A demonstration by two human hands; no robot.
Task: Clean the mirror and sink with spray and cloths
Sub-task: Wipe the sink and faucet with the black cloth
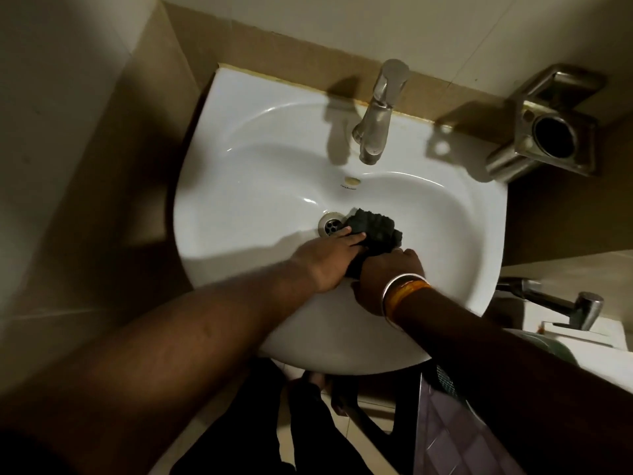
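Note:
A white ceramic sink [239,173] fills the middle of the head view, its metal drain [329,226] near the bowl's centre. A dark bunched cloth [375,229] lies in the bowl just right of the drain. My left hand [329,257] holds the cloth's near left side, fingers reaching toward the drain. My right hand [387,275], with bangles at the wrist, grips the cloth's near end from the right. Both hands are close together over the front of the bowl. No mirror or spray bottle is in view.
A steel tap [376,114] stands at the back of the sink. A metal wall holder [548,132] with a round cup ring hangs at the right. A hand sprayer [561,303] is mounted lower right. Tiled walls close in on the left and back.

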